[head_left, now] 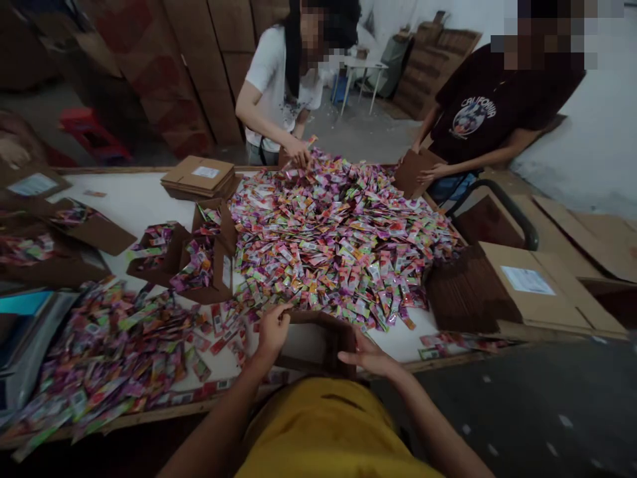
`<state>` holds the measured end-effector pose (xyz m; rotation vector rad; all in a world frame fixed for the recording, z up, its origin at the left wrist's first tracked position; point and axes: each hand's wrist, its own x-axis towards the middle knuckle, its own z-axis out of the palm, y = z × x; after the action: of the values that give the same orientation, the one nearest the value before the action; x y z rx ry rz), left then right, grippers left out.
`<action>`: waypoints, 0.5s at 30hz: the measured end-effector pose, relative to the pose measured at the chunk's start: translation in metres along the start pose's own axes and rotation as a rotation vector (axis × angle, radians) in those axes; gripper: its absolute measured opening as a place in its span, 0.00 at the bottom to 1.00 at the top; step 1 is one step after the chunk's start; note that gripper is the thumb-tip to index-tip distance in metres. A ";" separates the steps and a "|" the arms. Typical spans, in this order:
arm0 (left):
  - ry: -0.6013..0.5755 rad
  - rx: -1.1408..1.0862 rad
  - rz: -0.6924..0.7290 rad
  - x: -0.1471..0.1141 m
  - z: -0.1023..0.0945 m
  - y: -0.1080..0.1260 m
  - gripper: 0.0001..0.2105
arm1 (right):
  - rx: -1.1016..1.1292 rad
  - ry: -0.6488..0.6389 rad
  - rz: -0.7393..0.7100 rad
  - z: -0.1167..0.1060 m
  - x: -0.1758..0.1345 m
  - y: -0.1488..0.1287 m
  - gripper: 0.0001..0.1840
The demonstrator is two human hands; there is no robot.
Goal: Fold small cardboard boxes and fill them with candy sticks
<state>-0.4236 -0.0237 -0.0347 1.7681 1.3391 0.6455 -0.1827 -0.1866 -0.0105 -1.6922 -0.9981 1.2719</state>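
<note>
A small cardboard box (pixel 339 333) is held close to my body, at the near edge of the table. Its walls stand squared up, and a pale surface shows inside; I cannot tell whether that is its bottom or the tabletop. My left hand (pixel 273 333) grips its left side with the fingers curled over the rim. On the opposite side, my right hand (pixel 367 355) holds the wall, thumb inward. Just beyond the box rises a big heap of small colourful sachets (pixel 338 239). Another pile of sachets (pixel 124 345) lies to the left.
Filled cardboard boxes (pixel 209 265) stand left of the heap, near stacked flat cartons (pixel 199 174). More folded cartons (pixel 532 285) lie at right. Across the table, a person in a white shirt (pixel 271 73) reaches into the heap; another in a dark shirt (pixel 502 113) holds a carton.
</note>
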 end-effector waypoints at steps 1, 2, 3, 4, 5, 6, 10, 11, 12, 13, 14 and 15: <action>0.012 -0.018 0.003 -0.005 0.004 0.000 0.18 | 0.108 -0.095 0.034 -0.005 -0.005 -0.002 0.35; 0.019 -0.049 0.007 -0.010 0.006 0.001 0.18 | 0.192 -0.173 0.073 -0.010 -0.008 -0.002 0.35; 0.017 -0.094 0.009 -0.016 0.007 0.001 0.18 | 0.233 -0.207 0.108 -0.012 -0.008 -0.002 0.35; -0.002 -0.154 0.008 -0.021 0.006 0.001 0.18 | 0.218 -0.182 0.125 -0.011 -0.006 0.000 0.35; -0.042 -0.228 0.000 -0.025 0.004 0.000 0.19 | 0.149 -0.111 0.122 -0.006 0.000 0.003 0.34; -0.097 -0.311 -0.022 -0.028 0.001 -0.001 0.20 | 0.042 -0.002 0.104 0.000 0.007 0.007 0.34; -0.385 -0.560 -0.153 -0.030 -0.007 -0.012 0.26 | -0.343 0.336 -0.008 0.030 0.037 0.020 0.30; -0.426 -0.571 -0.160 -0.030 -0.006 -0.015 0.27 | -0.366 0.330 -0.031 0.033 0.039 0.022 0.29; -0.432 -0.542 -0.153 -0.029 -0.003 -0.017 0.27 | -0.365 0.304 -0.063 0.034 0.039 0.022 0.29; -0.401 -0.476 -0.136 -0.028 0.001 -0.018 0.27 | -0.345 0.264 -0.110 0.032 0.035 0.020 0.29; -0.338 -0.389 -0.120 -0.028 0.006 -0.018 0.26 | -0.316 0.227 -0.162 0.029 0.029 0.017 0.29; -0.260 -0.298 -0.109 -0.027 0.012 -0.017 0.26 | -0.284 0.186 -0.209 0.024 0.021 0.012 0.29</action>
<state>-0.4314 -0.0508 -0.0533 1.4718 1.0916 0.5057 -0.2008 -0.1690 -0.0342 -1.8235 -1.2498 0.8520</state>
